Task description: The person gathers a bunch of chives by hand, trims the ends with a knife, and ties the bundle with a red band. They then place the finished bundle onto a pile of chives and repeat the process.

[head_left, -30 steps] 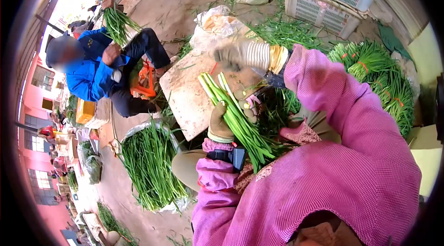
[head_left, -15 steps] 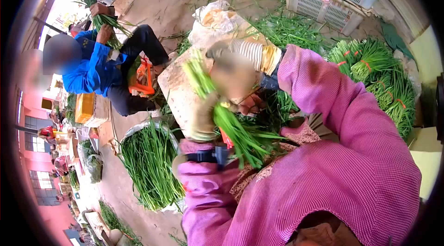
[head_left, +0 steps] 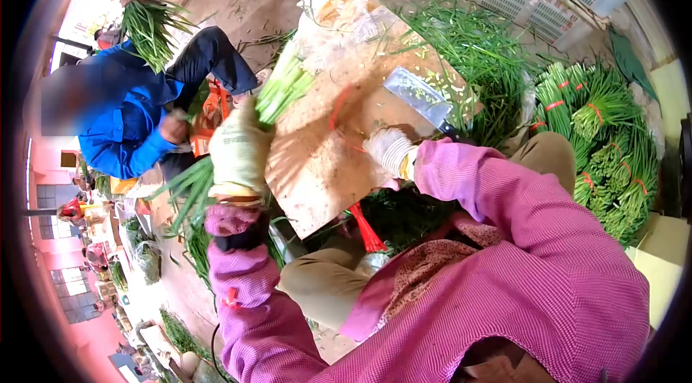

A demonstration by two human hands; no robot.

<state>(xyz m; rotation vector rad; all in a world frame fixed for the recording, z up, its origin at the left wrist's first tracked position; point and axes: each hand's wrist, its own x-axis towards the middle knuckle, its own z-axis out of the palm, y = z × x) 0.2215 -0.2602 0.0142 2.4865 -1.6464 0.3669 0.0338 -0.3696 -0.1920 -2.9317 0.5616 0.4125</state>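
Observation:
My left hand (head_left: 241, 145), in a pale knit glove, is closed round a bunch of chives (head_left: 285, 89). Their pale cut ends point up and right over the board, and the leaves hang down at the left. My right hand (head_left: 389, 152), in a white ribbed glove, is low over the wooden board (head_left: 317, 181) near its front edge. Its fingers are closed on a thin red tie (head_left: 336, 113) that loops over the wood. Behind that hand, a cleaver (head_left: 418, 95) lies flat on the board, its handle partly hidden by my sleeve.
Red ties (head_left: 367, 230) hang at the board's front edge. Loose green leaves (head_left: 476, 51) are heaped behind it. Tied chive bundles (head_left: 598, 123) are stacked at the right, below plastic crates (head_left: 533, 5). A person in blue (head_left: 130, 109) sits at the left, holding greens (head_left: 148, 30).
My left hand has carried the chives left, off my lap side. My right hand has moved away from the bunch to the board's front part, and the cleaver now shows.

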